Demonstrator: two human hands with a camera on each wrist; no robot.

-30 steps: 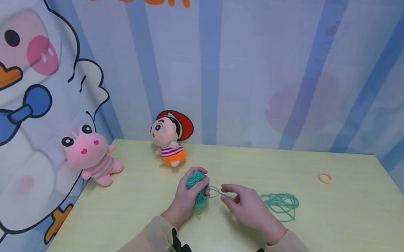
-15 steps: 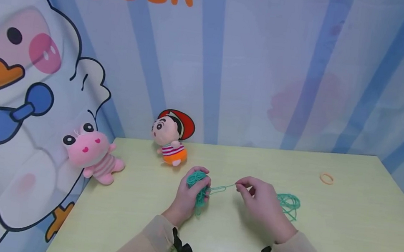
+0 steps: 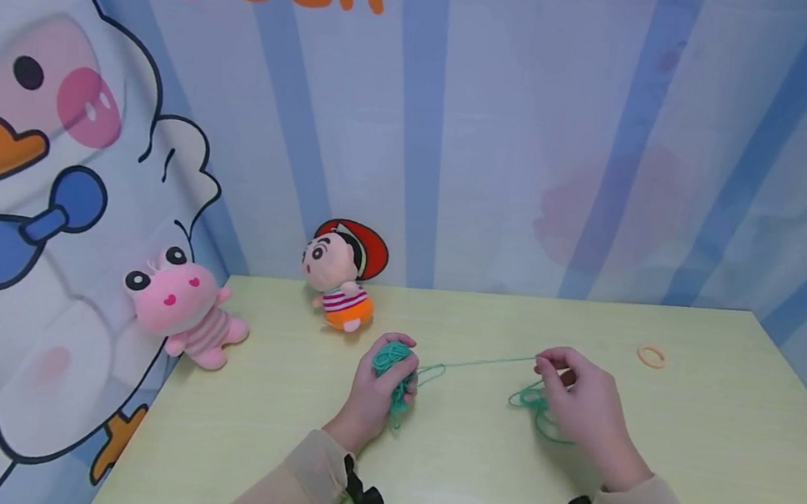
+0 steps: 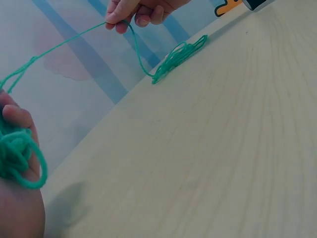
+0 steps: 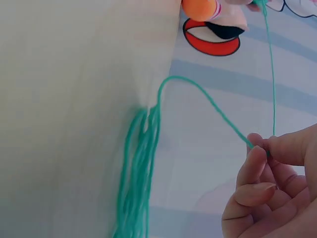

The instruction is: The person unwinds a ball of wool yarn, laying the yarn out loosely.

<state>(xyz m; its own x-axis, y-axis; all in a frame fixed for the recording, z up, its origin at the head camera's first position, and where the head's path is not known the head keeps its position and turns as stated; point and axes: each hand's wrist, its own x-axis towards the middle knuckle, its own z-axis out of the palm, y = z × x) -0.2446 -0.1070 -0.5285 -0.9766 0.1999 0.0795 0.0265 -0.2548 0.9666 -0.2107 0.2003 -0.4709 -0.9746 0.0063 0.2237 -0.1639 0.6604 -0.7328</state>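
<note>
My left hand (image 3: 373,391) grips a bundle of green yarn (image 3: 392,357), thumb and fingers curled round it. Between thumb and fingertips my right hand (image 3: 592,405) pinches a strand (image 3: 488,362) that runs fairly straight from the bundle, with a small loop near the left hand. In the right wrist view the strand passes through the right hand's (image 5: 272,183) pinch and arcs over to a loose pile of yarn (image 5: 138,173). That pile (image 3: 535,398) lies on the table, partly hidden by the right hand in the head view.
A pink plush toy (image 3: 195,310) is at the table's left edge. A doll with a red cap (image 3: 344,274) stands near the back edge. An orange ring (image 3: 651,356) lies at the back right of the table (image 3: 420,489). A printed curtain (image 3: 509,130) hangs behind.
My right hand has moved away to the right, from near the left hand, and the strand between them has grown longer. The left hand stays in place with its bundle.
</note>
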